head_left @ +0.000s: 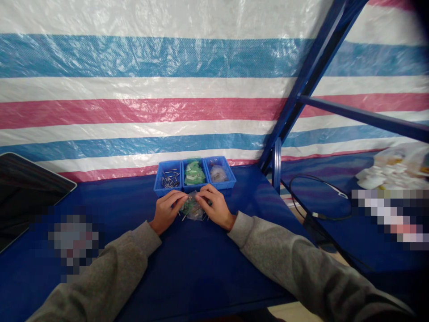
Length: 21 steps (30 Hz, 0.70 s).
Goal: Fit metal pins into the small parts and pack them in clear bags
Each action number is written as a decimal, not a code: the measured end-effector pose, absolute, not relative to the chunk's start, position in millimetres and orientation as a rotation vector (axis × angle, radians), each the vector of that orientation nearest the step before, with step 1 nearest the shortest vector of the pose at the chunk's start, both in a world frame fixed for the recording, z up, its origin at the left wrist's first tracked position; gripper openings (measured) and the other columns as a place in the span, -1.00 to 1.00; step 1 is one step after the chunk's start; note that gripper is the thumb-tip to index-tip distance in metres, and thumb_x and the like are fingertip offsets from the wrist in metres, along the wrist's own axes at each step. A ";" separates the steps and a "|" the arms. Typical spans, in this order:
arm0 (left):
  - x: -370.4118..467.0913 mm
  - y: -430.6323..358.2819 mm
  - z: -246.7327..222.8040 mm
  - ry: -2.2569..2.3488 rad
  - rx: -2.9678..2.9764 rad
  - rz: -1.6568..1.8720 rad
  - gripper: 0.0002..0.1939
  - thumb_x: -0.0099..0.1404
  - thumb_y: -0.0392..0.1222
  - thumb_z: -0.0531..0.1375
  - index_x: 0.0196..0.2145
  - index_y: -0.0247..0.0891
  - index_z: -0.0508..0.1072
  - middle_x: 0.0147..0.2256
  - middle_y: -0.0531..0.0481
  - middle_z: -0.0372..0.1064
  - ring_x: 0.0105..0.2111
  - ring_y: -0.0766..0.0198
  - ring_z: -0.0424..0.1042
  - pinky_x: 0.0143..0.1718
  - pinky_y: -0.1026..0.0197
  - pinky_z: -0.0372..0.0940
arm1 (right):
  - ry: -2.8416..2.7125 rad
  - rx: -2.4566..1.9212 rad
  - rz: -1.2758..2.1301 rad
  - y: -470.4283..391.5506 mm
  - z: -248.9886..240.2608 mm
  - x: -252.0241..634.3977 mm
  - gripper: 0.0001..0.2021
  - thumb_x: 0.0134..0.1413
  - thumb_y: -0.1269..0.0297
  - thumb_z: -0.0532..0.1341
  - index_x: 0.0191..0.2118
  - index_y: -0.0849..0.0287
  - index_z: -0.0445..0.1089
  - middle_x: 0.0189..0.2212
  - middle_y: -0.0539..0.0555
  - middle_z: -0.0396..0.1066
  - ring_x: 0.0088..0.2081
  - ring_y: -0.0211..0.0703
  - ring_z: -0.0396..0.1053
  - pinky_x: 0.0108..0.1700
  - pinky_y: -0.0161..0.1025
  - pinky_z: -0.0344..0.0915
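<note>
My left hand (167, 209) and my right hand (215, 206) face each other just in front of three blue bins. Each has thumb and fingers pinched on the upper edge of a small clear plastic bag (194, 213). Green bits and thin metal pieces show in and around the bag; which lie inside is too small to tell. The left blue bin (157, 184) holds loose thin metal pieces (170, 178). In the middle one are green plastic packets (194, 173), and clear plastic bags (218, 174) fill part of the right one.
A dark screen-like panel (30, 192) stands at the left of the blue table (187, 277). A blue metal frame (301, 89) rises on the right, before a striped plastic sheet (134, 58). Beyond it lie a black cable (321, 218) and white bags (392, 167).
</note>
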State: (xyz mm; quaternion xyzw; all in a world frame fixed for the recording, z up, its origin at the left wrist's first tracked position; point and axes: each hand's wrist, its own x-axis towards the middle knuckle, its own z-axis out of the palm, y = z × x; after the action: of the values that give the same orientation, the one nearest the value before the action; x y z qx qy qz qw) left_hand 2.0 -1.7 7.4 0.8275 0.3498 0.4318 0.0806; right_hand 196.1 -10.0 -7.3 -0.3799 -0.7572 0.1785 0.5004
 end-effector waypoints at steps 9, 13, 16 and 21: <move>2.1 -3.3 7.2 1.056 2.478 1.224 -0.89 0.28 -0.24 0.10 -0.30 -0.29 0.40 -0.36 -0.03 0.37 -0.36 0.33 0.36 -0.30 0.28 0.27 | -1.828 -0.907 0.420 -12.7 -5.4 195.7 -0.83 0.17 0.27 0.09 -0.25 0.17 0.40 -0.44 0.04 0.27 -0.41 -0.23 0.23 -0.34 -0.29 0.20; 2.6 -3.6 8.0 1.050 2.492 1.202 -0.88 0.29 -0.22 0.09 -0.31 -0.30 0.39 -0.37 -0.03 0.37 -0.36 0.33 0.37 -0.31 0.29 0.27 | -1.846 -0.908 0.427 -13.9 -4.9 196.4 -0.83 0.18 0.27 0.08 -0.29 0.19 0.40 -0.50 0.01 0.25 -0.46 -0.25 0.20 -0.37 -0.30 0.17; 2.9 -3.6 8.6 1.036 2.503 1.216 -0.85 0.30 -0.20 0.07 -0.31 -0.30 0.39 -0.37 -0.04 0.37 -0.36 0.32 0.37 -0.32 0.29 0.28 | -1.851 -0.904 0.454 -13.5 -6.3 195.9 -0.81 0.19 0.26 0.07 -0.31 0.20 0.39 -0.51 0.01 0.28 -0.49 -0.27 0.20 -0.38 -0.31 0.16; 3.3 -3.3 8.5 1.041 2.510 1.214 -0.86 0.30 -0.20 0.08 -0.30 -0.30 0.40 -0.36 -0.05 0.38 -0.36 0.32 0.37 -0.32 0.29 0.29 | -1.844 -0.893 0.490 -12.1 -9.6 194.9 -0.79 0.19 0.22 0.06 -0.30 0.19 0.39 -0.49 0.02 0.34 -0.48 -0.27 0.26 -0.38 -0.32 0.19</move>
State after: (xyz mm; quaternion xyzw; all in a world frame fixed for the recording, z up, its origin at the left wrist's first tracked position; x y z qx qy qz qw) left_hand 3.3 -3.3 8.5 0.8405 0.3485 0.4065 0.0827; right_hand 194.9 -12.1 -9.6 -0.3684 -0.7606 0.2023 0.4948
